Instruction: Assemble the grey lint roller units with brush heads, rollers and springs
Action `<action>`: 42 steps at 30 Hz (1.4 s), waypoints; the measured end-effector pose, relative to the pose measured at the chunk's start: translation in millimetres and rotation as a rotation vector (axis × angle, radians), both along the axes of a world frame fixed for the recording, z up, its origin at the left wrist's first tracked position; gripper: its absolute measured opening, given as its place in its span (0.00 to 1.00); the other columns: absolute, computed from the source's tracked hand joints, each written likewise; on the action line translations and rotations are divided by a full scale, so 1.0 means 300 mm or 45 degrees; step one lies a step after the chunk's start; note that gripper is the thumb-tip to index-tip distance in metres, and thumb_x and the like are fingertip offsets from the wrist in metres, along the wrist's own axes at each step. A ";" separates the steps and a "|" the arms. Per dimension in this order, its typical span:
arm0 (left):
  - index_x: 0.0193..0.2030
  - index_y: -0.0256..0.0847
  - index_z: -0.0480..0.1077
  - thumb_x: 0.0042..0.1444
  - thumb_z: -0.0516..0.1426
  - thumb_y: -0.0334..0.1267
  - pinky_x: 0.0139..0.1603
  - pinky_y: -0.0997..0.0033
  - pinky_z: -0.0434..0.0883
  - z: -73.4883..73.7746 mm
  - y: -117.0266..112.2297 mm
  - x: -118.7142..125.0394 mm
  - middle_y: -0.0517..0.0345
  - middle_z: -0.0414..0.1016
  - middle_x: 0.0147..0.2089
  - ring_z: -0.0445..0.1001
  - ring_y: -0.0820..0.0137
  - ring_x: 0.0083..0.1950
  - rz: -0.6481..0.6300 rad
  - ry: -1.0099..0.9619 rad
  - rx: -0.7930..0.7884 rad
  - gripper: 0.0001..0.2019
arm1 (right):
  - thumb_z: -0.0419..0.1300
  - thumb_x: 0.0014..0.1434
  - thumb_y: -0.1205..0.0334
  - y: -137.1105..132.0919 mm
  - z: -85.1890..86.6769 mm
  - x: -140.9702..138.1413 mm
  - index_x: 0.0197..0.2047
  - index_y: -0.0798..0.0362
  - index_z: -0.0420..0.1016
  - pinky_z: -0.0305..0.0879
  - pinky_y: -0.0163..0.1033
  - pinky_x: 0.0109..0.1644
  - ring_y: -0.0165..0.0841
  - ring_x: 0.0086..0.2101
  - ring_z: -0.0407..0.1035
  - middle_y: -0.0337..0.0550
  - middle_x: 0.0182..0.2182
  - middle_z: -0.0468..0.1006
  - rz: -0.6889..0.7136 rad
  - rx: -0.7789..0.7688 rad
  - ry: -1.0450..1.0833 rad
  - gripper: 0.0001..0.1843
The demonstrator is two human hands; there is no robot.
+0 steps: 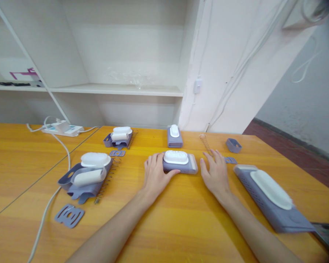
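My left hand [155, 171] is wrapped round the left end of a grey-purple plastic case [181, 168], its thumb along the near side. A white oval pad with small bristles [176, 157] lies on top of this case, and a translucent cap [193, 164] covers its right end. Just to the right, my right hand [215, 173] rests on the table with fingers spread, apart from the case. Beyond its fingertips lies a coil spring [205, 143]. A flat slotted grey plate [230, 160] is beside the fingers, partly hidden, and a small grey open cup [233, 145] stands farther back.
Similar cases with white pads stand at the back [175, 141] and right [276, 204]. On the left are two part sets [91, 175] [120, 137] with springs and slotted plates [69, 215]. A power strip [63, 128] trails a white cable across the wooden table [164, 226].
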State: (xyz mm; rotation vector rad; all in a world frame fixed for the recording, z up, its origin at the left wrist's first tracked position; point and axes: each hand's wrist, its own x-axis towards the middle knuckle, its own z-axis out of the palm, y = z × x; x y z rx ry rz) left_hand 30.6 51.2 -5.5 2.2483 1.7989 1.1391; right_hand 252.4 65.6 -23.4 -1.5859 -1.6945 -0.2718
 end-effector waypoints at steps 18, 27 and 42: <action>0.59 0.48 0.61 0.58 0.53 0.41 0.65 0.43 0.49 0.028 -0.043 0.016 0.45 0.47 0.69 0.45 0.54 0.70 -0.441 0.448 0.164 0.21 | 0.45 0.63 0.49 0.001 -0.004 0.014 0.55 0.59 0.67 0.50 0.54 0.56 0.50 0.57 0.54 0.57 0.55 0.66 -0.401 -0.530 -0.457 0.26; 0.58 0.49 0.62 0.57 0.54 0.39 0.63 0.43 0.53 0.027 -0.045 0.024 0.44 0.50 0.68 0.47 0.54 0.69 -0.408 0.446 0.183 0.21 | 0.44 0.62 0.46 0.012 -0.014 0.023 0.60 0.53 0.61 0.48 0.59 0.56 0.51 0.57 0.52 0.55 0.60 0.59 -0.445 -0.546 -0.438 0.29; 0.56 0.46 0.64 0.56 0.54 0.40 0.63 0.41 0.51 0.028 -0.045 0.028 0.43 0.50 0.68 0.47 0.52 0.69 -0.103 0.409 0.171 0.20 | 0.50 0.62 0.56 -0.034 0.032 -0.029 0.41 0.54 0.74 0.56 0.47 0.43 0.44 0.42 0.66 0.52 0.40 0.75 -0.266 -0.346 -0.556 0.15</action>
